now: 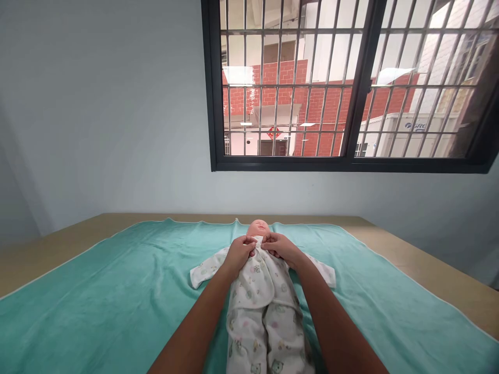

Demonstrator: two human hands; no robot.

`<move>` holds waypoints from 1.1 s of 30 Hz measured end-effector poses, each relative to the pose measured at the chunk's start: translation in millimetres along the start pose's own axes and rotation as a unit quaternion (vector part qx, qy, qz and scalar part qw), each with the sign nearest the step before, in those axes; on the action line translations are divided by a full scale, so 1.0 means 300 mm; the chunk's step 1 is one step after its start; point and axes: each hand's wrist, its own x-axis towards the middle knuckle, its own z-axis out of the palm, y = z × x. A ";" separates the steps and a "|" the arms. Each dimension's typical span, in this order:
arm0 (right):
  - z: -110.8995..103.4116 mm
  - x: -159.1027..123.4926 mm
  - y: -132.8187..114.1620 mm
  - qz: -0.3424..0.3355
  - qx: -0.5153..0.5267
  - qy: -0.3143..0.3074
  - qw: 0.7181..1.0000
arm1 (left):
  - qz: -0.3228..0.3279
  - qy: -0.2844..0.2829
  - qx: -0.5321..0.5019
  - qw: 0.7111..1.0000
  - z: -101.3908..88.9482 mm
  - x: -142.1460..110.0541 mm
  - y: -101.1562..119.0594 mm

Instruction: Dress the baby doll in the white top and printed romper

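Observation:
A baby doll lies on its back on a teal blanket, its head toward the wall. It wears a white printed baby jacket and matching printed trousers. The jacket's sleeves spread out to both sides. At the neckline, my left hand pinches the jacket's edge on the left. My right hand grips the collar on the right, a short way from the left one. Whatever fastening lies between the fingers is too small to make out.
The blanket covers most of a wooden table, whose bare edges show at the sides and back. A grey wall rises behind it, with a dark-framed barred window at upper right.

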 end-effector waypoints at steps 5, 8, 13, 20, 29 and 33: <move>0.000 -0.003 -0.019 0.001 -0.010 -0.011 1.000 | 0.016 -0.011 0.018 1.000 -0.006 0.015 -0.008; 0.024 -0.001 -0.027 -0.022 -0.063 0.021 0.998 | 0.033 0.004 0.024 0.999 -0.001 0.013 -0.017; 0.108 -0.096 0.006 -0.115 -0.140 0.163 0.970 | 0.082 0.065 0.048 0.993 0.017 -0.069 -0.032; 0.196 -0.374 0.025 -0.207 -0.346 0.196 0.894 | 0.209 0.000 0.200 0.957 0.014 -0.258 -0.019; 0.160 -0.437 -0.108 -0.083 -0.470 0.034 0.878 | 0.258 -0.040 0.392 0.882 -0.039 -0.402 -0.028; 0.134 -0.442 -0.126 -0.073 -0.466 -0.014 0.881 | 0.259 -0.020 0.422 0.869 -0.033 -0.417 -0.031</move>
